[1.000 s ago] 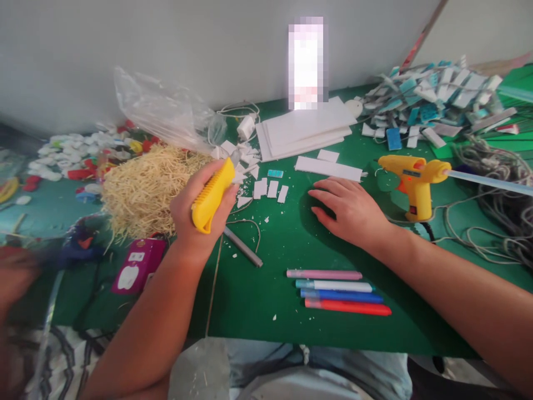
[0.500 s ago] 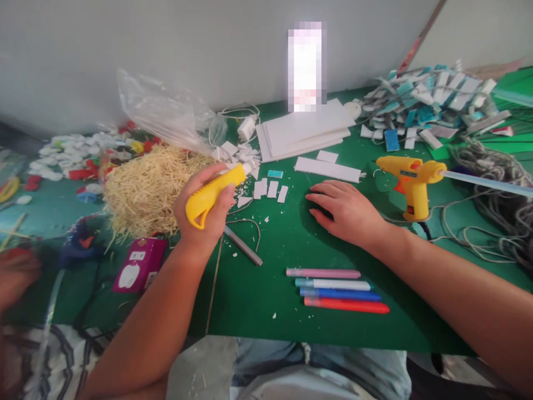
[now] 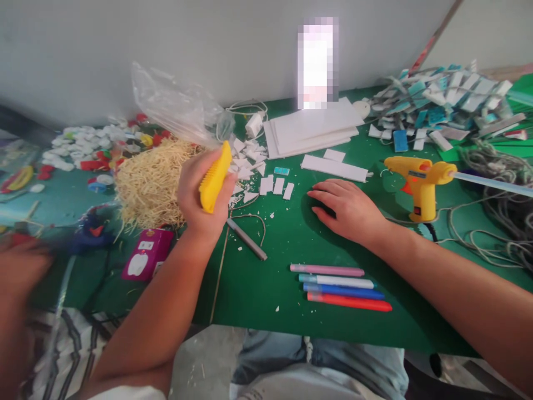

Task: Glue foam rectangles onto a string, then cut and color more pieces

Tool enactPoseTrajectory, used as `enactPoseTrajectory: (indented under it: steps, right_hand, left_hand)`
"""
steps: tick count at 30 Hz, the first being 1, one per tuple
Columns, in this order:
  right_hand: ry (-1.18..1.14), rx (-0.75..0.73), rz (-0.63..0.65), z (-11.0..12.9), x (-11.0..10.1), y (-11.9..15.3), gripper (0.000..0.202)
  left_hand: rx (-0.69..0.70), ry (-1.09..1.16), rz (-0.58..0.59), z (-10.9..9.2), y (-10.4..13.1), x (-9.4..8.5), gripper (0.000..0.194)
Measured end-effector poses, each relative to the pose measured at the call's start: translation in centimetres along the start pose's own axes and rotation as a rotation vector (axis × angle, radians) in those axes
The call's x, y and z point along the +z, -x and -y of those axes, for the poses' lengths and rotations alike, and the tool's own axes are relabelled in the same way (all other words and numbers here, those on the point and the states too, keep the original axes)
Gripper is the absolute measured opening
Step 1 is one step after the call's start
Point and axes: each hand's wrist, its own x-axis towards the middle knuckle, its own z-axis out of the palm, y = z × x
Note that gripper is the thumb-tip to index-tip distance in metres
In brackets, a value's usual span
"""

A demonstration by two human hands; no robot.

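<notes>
My left hand [image 3: 200,191] is raised over the left of the table, its fingers wrapped round a yellow utility knife [image 3: 215,176]. The ribbed handle points up, and no blade shows. My right hand [image 3: 347,208] rests on the green table top with fingers stretched out and nothing in it. Just beyond it lies a white foam-board strip [image 3: 335,168]. Small cut white pieces [image 3: 278,186] and one blue piece [image 3: 282,170] lie between my hands. A grey marker [image 3: 249,240] is on the table below my left hand.
Pink, white, blue and red markers [image 3: 350,303] lie near the front edge. At right stands a yellow glue gun [image 3: 421,180] with its cord. White boards [image 3: 312,130], a straw heap [image 3: 152,183] and a purple box [image 3: 147,254] are around. Another person's hand [image 3: 25,266] is at far left.
My left hand has turned the utility knife more upright, and its pale tip no longer shows. My right hand stays in place. The view has shifted slightly, and the other person's hand has moved.
</notes>
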Motion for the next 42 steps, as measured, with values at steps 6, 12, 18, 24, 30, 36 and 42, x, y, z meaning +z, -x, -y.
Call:
enactPoseTrajectory:
  steps: [6,12,18,24,30,36,42]
  right_hand:
    - [-0.011,-0.007,-0.074,0.1,-0.3,0.0,0.035]
    - [-0.016,-0.086,-0.063,0.1,-0.5,-0.2,0.035]
    - [0.008,-0.236,-0.063,0.1,-1.1,-0.3,0.034]
    - [0.206,-0.515,-0.024,1.4,-4.5,-0.1,0.037]
    - [0.3,-0.479,0.076,3.4,-5.9,-0.3,0.037]
    - [0.088,0.01,0.155,3.4,-3.4,-2.7,0.048]
    - [-0.066,0.145,0.235,2.5,0.3,-6.5,0.063]
  left_hand:
    - [0.135,-0.08,-0.034,0.4,-0.3,-0.1,0.032]
    - [0.125,-0.064,0.06,1.6,-0.8,-0.7,0.029]
    - [0.156,-0.127,0.038,1.8,-1.1,-1.2,0.029]
    - [0.172,-0.165,0.086,1.7,-0.6,-0.9,0.033]
    - [0.167,-0.126,0.193,1.7,-0.5,-0.7,0.031]
    - [0.174,-0.131,0.186,2.2,-0.6,-0.2,0.029]
    - [0.197,-0.118,0.154,1.7,-0.4,-0.5,0.031]
